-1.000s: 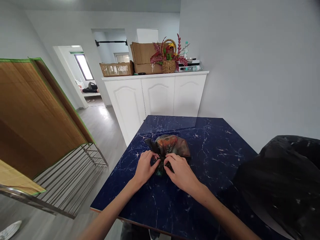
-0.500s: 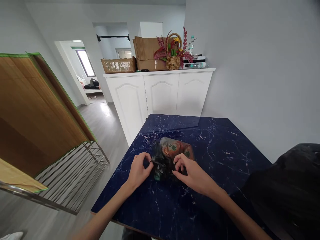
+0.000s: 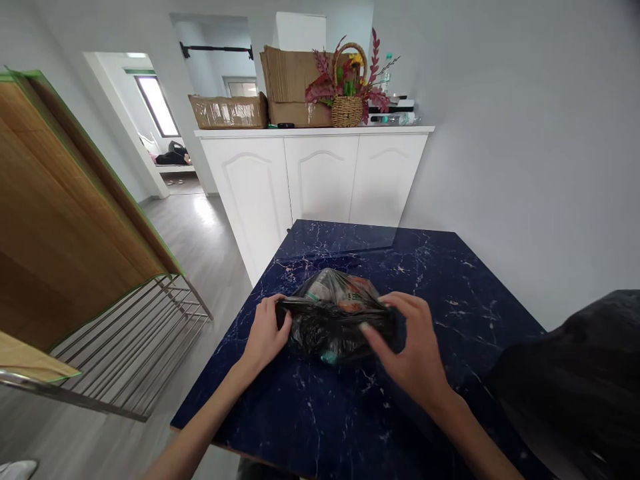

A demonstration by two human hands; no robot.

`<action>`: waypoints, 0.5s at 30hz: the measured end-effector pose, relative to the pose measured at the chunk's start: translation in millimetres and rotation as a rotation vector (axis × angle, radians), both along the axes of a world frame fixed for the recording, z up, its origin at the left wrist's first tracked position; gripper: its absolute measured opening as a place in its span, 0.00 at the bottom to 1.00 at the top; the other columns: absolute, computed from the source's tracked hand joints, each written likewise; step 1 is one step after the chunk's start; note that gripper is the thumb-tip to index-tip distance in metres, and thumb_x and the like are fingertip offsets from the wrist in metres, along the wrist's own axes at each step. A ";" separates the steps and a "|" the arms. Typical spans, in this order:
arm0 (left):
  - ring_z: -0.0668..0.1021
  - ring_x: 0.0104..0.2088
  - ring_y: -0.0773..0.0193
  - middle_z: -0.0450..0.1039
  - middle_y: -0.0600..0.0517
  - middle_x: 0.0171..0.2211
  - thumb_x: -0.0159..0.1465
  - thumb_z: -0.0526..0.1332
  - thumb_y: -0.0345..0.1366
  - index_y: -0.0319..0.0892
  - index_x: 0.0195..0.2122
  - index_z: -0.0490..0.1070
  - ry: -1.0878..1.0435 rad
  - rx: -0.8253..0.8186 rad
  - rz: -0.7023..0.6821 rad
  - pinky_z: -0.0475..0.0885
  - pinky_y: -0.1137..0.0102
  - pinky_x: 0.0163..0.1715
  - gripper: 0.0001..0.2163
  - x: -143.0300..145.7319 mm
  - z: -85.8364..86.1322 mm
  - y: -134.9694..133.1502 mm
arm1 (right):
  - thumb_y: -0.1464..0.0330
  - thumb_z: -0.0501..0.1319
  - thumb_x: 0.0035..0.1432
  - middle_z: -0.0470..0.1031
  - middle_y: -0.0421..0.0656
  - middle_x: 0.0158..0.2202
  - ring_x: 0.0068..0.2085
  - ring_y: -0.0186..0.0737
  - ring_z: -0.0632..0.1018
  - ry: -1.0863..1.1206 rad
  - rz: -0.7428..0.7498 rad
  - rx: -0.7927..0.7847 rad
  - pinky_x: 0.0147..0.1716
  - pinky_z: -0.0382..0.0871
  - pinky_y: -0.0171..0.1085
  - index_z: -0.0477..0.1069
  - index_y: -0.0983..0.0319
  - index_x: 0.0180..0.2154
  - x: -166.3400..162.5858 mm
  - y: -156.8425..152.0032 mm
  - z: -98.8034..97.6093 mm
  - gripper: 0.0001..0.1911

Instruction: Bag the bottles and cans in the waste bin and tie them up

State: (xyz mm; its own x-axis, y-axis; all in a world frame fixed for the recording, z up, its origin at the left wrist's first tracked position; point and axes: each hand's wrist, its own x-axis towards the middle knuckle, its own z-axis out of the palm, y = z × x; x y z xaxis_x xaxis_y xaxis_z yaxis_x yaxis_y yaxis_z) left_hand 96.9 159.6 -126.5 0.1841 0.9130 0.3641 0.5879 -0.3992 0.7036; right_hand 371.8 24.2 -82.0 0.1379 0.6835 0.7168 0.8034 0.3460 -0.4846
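A thin black plastic bag (image 3: 325, 327) lies on the dark blue marbled table (image 3: 425, 393). Orange-red and pale packaging (image 3: 350, 290) shows through its see-through far side, and a small green patch shows near its front. My left hand (image 3: 265, 333) pinches the bag's rim at the left corner. At the right side, the fingers of my right hand (image 3: 413, 347) hook the rim, while its thumb lies lower against the bag. Between both hands the rim is pulled wide and taut. What lies deeper inside is hidden by dark folds.
A black bulky thing (image 3: 575, 380) sits at the table's right edge. Behind the table stands a white cabinet (image 3: 320, 173) bearing cardboard boxes (image 3: 295, 80), a flower basket (image 3: 347, 110) and bottles. On the left is a metal rack (image 3: 135, 353) draped with a brown mat (image 3: 65, 200).
Both hands have moved apart, the left one leftward and the right one rightward. The bag's rim, bunched before, is now stretched wide between them. The view has shifted slightly.
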 end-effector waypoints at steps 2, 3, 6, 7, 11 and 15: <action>0.75 0.56 0.48 0.75 0.43 0.53 0.68 0.63 0.40 0.46 0.57 0.73 0.082 0.119 -0.083 0.68 0.54 0.60 0.16 6.4 8.0 -8.2 | 0.58 0.68 0.67 0.76 0.53 0.57 0.61 0.60 0.73 -0.203 0.117 -0.076 0.60 0.70 0.59 0.65 0.57 0.64 -10.9 4.3 -0.7 0.28; 0.75 0.55 0.48 0.76 0.44 0.51 0.70 0.62 0.41 0.47 0.56 0.74 0.134 0.164 -0.128 0.68 0.54 0.60 0.15 9.7 11.2 -10.9 | 0.61 0.69 0.68 0.78 0.52 0.55 0.61 0.60 0.74 -0.284 0.159 -0.133 0.62 0.68 0.61 0.67 0.57 0.63 -16.2 5.8 -0.2 0.26; 0.76 0.43 0.51 0.78 0.48 0.37 0.74 0.57 0.45 0.47 0.43 0.78 0.178 0.149 -0.172 0.69 0.56 0.52 0.12 15.4 15.0 -10.8 | 0.70 0.63 0.72 0.82 0.44 0.42 0.49 0.51 0.80 -0.387 0.226 -0.242 0.64 0.66 0.62 0.75 0.56 0.51 -25.0 3.7 4.6 0.09; 0.76 0.40 0.52 0.78 0.49 0.35 0.74 0.56 0.46 0.47 0.39 0.77 0.149 0.116 -0.152 0.69 0.58 0.50 0.14 15.0 14.3 -8.1 | 0.71 0.61 0.73 0.81 0.42 0.40 0.46 0.48 0.80 -0.387 0.252 -0.243 0.66 0.65 0.62 0.76 0.56 0.47 -24.5 0.1 7.5 0.06; 0.77 0.35 0.55 0.76 0.50 0.32 0.76 0.49 0.50 0.45 0.34 0.73 0.026 0.031 -0.030 0.71 0.63 0.39 0.20 0.7 9.0 10.5 | 0.70 0.61 0.74 0.81 0.37 0.37 0.39 0.39 0.82 -0.335 0.414 -0.213 0.71 0.62 0.60 0.74 0.53 0.44 -9.5 -28.3 23.4 0.05; 0.78 0.36 0.55 0.76 0.50 0.33 0.76 0.47 0.48 0.44 0.40 0.72 -0.044 -0.022 0.032 0.73 0.64 0.37 0.19 -23.6 8.1 14.6 | 0.70 0.65 0.70 0.79 0.34 0.32 0.29 0.36 0.80 -0.312 0.392 -0.137 0.70 0.66 0.59 0.72 0.52 0.48 3.3 -68.2 39.4 0.08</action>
State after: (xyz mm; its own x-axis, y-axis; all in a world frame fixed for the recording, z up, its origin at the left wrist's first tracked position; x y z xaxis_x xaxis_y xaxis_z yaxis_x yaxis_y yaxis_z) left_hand 73.3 174.2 -118.4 0.1385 0.9260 0.3512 0.5684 -0.3648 0.7374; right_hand 375.1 -44.1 -42.6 -0.3531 0.7314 0.5835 0.7394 0.6003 -0.3050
